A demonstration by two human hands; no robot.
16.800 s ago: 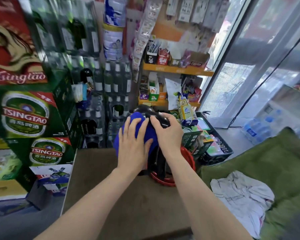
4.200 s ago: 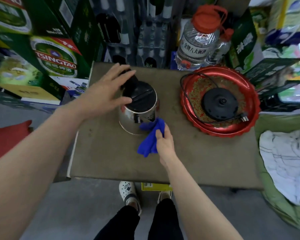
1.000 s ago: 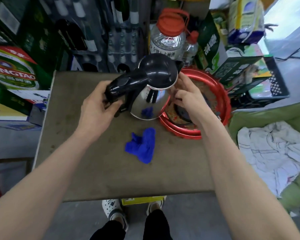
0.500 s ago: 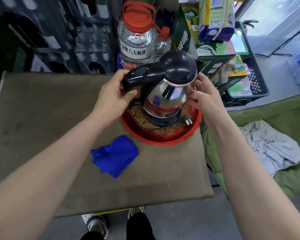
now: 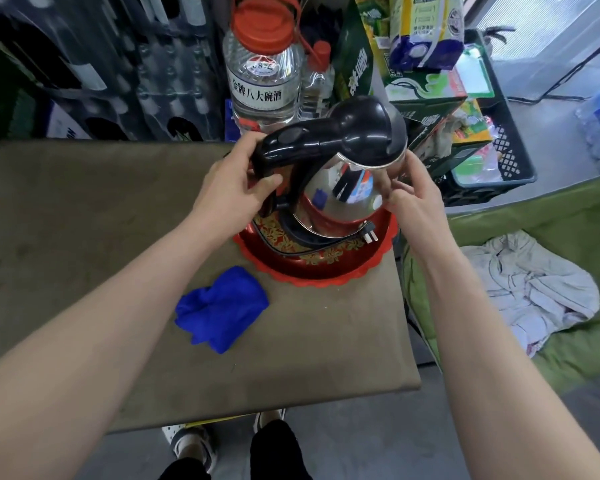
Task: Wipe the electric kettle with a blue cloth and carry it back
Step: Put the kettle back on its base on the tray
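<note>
The steel electric kettle point(image 5: 343, 192) with a black lid and handle stands on its black base point(image 5: 309, 239) inside the red tray point(image 5: 326, 271). My left hand point(image 5: 236, 188) is wrapped around the black handle. My right hand point(image 5: 413, 199) rests flat against the kettle's right side, fingers spread. The blue cloth point(image 5: 220, 308) lies crumpled on the brown table point(image 5: 84, 220), in front of the tray and apart from both hands. A white plug point(image 5: 369, 235) lies on the tray at the base's right.
A large clear jug with a red cap point(image 5: 262, 67) and a smaller bottle stand behind the table. Boxes and a black crate point(image 5: 499, 161) sit at the back right. A green cushion with a white rag point(image 5: 534, 285) lies to the right. Bottle crates fill the back left.
Over the last second both hands carried the kettle from the table's middle onto the base in the red tray. The blue cloth has stayed lying on the table.
</note>
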